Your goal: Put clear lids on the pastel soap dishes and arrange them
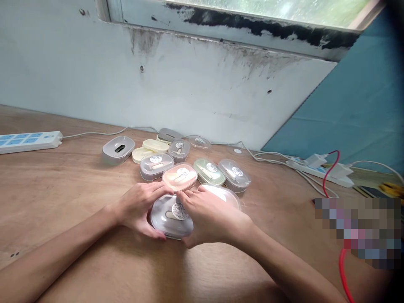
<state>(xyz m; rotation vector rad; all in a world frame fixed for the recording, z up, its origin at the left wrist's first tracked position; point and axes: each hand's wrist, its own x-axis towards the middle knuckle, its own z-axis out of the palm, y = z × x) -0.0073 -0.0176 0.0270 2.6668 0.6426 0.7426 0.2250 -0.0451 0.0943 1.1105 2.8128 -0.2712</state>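
Observation:
A grey-lilac oval plastic box (pixel 158 216) with a clear lid and a round sticker rests on the wooden table between my two hands. My left hand (pixel 140 210) curls around its left side, thumb at the near edge. From the right, my right hand (pixel 211 214) grips the other side, fingers over the far rim. Just beyond stands a pink lidded box (pixel 179 177), close to my fingertips. A pale lidded box (pixel 222 194) is partly hidden behind my right hand. Green (pixel 208 171) and grey (pixel 234 174) lidded boxes sit farther right.
More grey lidded boxes (pixel 156 166), cream oval pieces (pixel 155 146) and a grey box with a slot (pixel 118 150) lie toward the wall. Loose clear lids (pixel 199 142) lie there too. Power strips (pixel 31 141) flank both sides, with white cables and a red cable (pixel 344 273) at right.

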